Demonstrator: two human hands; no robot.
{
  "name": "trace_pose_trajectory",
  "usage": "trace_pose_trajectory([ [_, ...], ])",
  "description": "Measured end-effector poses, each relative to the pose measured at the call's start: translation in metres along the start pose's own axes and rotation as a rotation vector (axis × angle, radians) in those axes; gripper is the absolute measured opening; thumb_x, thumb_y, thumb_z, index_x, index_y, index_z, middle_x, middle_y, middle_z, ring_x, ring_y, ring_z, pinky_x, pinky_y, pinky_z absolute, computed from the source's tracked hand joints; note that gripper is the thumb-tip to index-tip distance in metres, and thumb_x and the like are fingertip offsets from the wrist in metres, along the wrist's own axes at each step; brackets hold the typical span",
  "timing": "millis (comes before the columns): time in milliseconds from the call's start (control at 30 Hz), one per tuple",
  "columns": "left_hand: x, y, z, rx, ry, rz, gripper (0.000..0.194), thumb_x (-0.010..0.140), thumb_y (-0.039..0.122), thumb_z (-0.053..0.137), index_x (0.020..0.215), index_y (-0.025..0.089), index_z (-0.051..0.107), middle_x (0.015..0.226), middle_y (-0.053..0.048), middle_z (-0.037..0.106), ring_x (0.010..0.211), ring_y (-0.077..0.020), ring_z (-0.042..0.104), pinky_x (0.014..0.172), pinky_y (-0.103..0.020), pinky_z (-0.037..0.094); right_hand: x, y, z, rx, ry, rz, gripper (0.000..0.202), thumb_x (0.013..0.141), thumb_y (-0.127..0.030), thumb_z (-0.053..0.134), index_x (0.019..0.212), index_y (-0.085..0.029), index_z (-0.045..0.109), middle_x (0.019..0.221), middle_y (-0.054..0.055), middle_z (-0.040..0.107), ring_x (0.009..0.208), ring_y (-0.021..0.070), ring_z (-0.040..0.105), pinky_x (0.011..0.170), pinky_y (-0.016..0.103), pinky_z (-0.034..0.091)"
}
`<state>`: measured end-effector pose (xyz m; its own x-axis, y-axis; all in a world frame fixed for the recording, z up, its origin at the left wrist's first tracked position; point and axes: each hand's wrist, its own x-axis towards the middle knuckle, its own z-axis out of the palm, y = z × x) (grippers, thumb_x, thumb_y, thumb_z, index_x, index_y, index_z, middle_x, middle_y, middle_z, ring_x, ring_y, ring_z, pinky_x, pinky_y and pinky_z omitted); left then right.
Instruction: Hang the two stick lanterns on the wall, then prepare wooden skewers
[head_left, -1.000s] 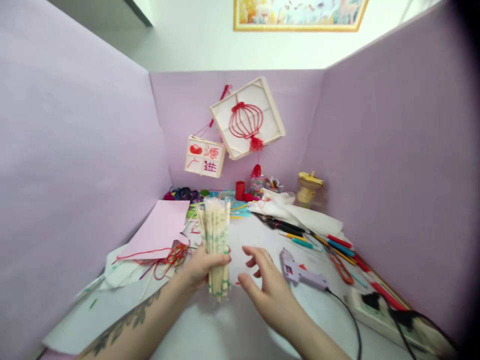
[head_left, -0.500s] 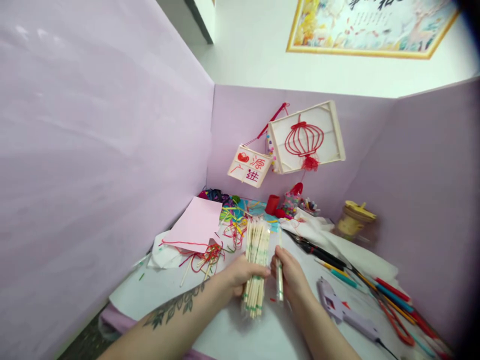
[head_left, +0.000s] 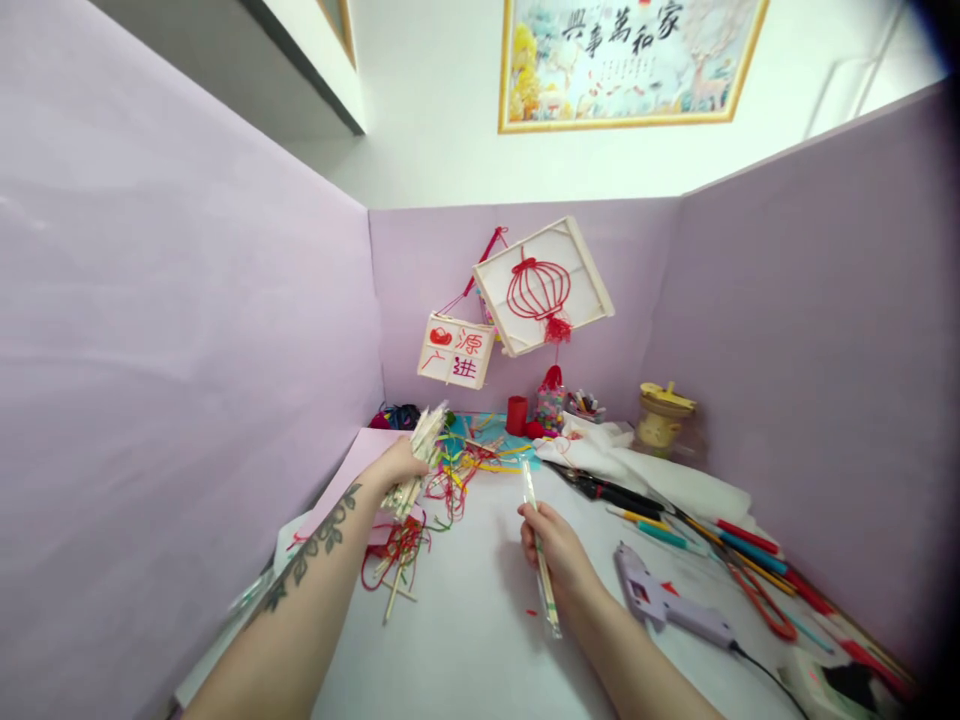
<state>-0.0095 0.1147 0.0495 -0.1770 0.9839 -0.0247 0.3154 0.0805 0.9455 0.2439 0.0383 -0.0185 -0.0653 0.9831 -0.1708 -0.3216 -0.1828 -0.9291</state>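
Bundle of pale wooden sticks (head_left: 417, 457) gripped in left hand (head_left: 396, 466); single wrapped stick (head_left: 538, 555) pinched upright by right hand (head_left: 553, 549), well apart

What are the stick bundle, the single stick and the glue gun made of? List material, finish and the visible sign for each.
Stick bundle in the left hand: probably bamboo or wood, pale and matte, apparently in clear wrappers.
Single stick in the right hand: the same pale material, seemingly in a glossy clear sleeve with green print.
Glue gun: likely moulded plastic, smooth lilac-grey shell.
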Motion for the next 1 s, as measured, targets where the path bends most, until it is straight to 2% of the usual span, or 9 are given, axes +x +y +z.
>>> trace_pose_trajectory([
  [100,0.017,-0.003,0.015,0.274,0.001,0.024,0.038,0.046,0.003,0.070,0.081,0.017,0.063,0.074,-0.004,0.065,0.090,-0.0291,0.063,0.073,-0.028,0.046,0.001,-0.001,-0.002,-0.017,0.017,-0.019,0.040,0.063,-0.051,0.065,0.078,-0.019,0.046,0.048,-0.008,0.045,0.039,0.0052,0.034,0.039,0.019,0.022],
  [200,0.019,-0.013,0.028,0.470,0.066,0.020,0.056,0.051,0.013,0.075,0.105,0.017,0.061,0.110,-0.015,0.065,0.118,-0.0364,0.054,0.091,-0.037,0.044,0.002,-0.002,-0.003,-0.024,0.015,-0.019,0.041,0.061,-0.052,0.066,0.078,-0.018,0.048,0.048,-0.008,0.045,0.039,0.0057,0.033,0.039,0.020,0.022],
  [300,0.014,-0.022,0.031,0.609,0.085,0.008,0.062,0.062,0.024,0.074,0.120,0.014,0.055,0.129,-0.021,0.056,0.125,-0.0404,0.047,0.101,-0.047,0.038,0.001,-0.003,-0.002,0.013,-0.003,-0.013,0.045,0.061,-0.056,0.067,0.080,-0.018,0.052,0.047,-0.007,0.044,0.039,0.0062,0.033,0.040,0.020,0.022],
  [433,-0.008,-0.019,0.039,0.746,0.138,0.175,0.055,0.078,0.029,0.061,0.129,0.009,0.050,0.137,-0.024,0.049,0.131,-0.0371,0.041,0.107,-0.047,0.032,-0.001,-0.004,-0.003,0.151,-0.020,-0.002,0.049,0.060,-0.059,0.070,0.082,-0.016,0.057,0.047,-0.006,0.044,0.040,0.0060,0.034,0.040,0.020,0.022],
  [533,-0.043,-0.013,0.069,0.611,0.026,0.304,0.041,0.084,0.032,0.052,0.119,0.011,0.058,0.121,-0.017,0.062,0.117,-0.0284,0.054,0.102,-0.038,0.039,0.000,-0.007,-0.005,0.286,-0.031,0.001,0.050,0.055,-0.051,0.079,0.084,-0.015,0.059,0.051,-0.005,0.050,0.043,0.0059,0.040,0.042,0.018,0.028],
  [633,-0.084,-0.015,0.108,0.311,-0.374,0.330,0.033,0.087,0.038,0.044,0.091,0.013,0.066,0.089,-0.009,0.069,0.085,-0.0216,0.062,0.079,-0.032,0.048,0.001,-0.012,-0.007,0.418,-0.064,-0.083,0.054,0.052,-0.039,0.087,0.093,-0.016,0.061,0.063,-0.002,0.060,0.056,0.0085,0.054,0.053,0.019,0.042],
  [700,-0.107,-0.020,0.127,0.162,-0.502,0.282,0.031,0.085,0.038,0.046,0.087,0.013,0.063,0.083,-0.007,0.068,0.075,-0.0177,0.060,0.071,-0.029,0.046,0.001,-0.014,-0.007,0.465,-0.079,-0.126,0.055,0.051,-0.034,0.090,0.095,-0.018,0.061,0.072,0.000,0.065,0.066,0.0111,0.061,0.063,0.022,0.049],
  [800,-0.124,-0.030,0.136,0.083,-0.501,0.254,0.032,0.087,0.038,0.043,0.076,0.013,0.060,0.073,-0.005,0.065,0.068,-0.0155,0.058,0.067,-0.027,0.044,0.000,-0.013,-0.007,0.464,-0.109,-0.134,0.051,0.054,-0.033,0.090,0.093,-0.018,0.061,0.079,0.002,0.067,0.074,0.0136,0.065,0.073,0.026,0.051],
  [1000,-0.114,-0.047,0.113,0.221,-0.414,0.336,0.039,0.090,0.041,0.040,0.076,0.014,0.064,0.067,-0.003,0.063,0.059,-0.0133,0.053,0.058,-0.024,0.038,0.003,0.000,-0.011,0.294,-0.148,-0.187,0.045,0.071,-0.051,0.077,0.097,-0.018,0.061,0.078,0.004,0.067,0.076,0.0173,0.066,0.074,0.031,0.052],
])
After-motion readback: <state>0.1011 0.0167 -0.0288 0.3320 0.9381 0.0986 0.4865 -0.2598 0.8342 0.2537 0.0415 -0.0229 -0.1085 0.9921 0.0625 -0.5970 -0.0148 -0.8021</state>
